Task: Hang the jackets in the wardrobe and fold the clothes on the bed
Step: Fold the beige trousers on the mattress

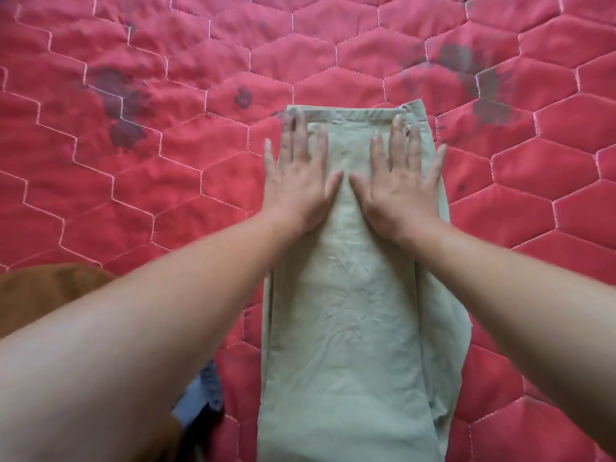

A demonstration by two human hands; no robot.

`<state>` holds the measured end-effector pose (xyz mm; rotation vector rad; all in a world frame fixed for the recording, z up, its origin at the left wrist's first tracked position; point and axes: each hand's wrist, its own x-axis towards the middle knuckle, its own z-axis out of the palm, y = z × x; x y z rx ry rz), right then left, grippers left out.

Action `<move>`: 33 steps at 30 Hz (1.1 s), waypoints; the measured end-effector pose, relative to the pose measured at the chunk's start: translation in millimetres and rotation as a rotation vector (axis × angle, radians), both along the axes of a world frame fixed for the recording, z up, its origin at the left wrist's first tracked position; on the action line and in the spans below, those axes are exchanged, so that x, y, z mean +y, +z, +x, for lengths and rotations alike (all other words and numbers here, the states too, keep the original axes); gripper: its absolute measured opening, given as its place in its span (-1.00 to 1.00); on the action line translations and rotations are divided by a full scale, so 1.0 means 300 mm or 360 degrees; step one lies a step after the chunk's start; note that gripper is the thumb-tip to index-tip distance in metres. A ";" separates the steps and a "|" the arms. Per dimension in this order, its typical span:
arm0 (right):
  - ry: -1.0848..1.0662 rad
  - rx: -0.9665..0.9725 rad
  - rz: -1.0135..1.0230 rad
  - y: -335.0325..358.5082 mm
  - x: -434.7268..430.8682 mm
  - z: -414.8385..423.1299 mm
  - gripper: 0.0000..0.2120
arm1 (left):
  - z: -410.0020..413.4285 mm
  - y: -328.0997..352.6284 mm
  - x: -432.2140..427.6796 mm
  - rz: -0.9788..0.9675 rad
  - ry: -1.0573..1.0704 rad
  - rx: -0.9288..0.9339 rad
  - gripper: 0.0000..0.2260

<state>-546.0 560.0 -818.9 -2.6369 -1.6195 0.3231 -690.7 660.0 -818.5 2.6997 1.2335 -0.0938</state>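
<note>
A person's two bare hands press flat on a pair of pale green trousers (343, 328), folded lengthwise into a long strip on a red quilted bed cover (166, 168) stitched in hexagons. The left hand (296, 185) and the right hand (403, 188) lie side by side on the far part of the trousers. Their fingers are straight and spread, gripping nothing, and the thumbs nearly meet over the middle of the cloth. The fingertips reach almost to the stitched band (350, 115) at the trousers' far end, where motion blur smears the left fingertips. A second layer of the trousers shows along their right edge, and their near end is cut off by the bottom of the frame. Left of the trousers, a blue cloth (200, 395) is mostly hidden under the left forearm. Further left, a brown shape (36, 295), possibly another garment, is cut off by the frame edge. Dark blotches (120, 95) mark the cover beyond the trousers, on both sides.
</note>
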 end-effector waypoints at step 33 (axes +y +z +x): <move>-0.1122 0.0928 0.0218 0.146 -1.007 -0.613 -0.56 | -0.735 0.142 -0.944 -0.0935 0.0779 -0.0600 -0.65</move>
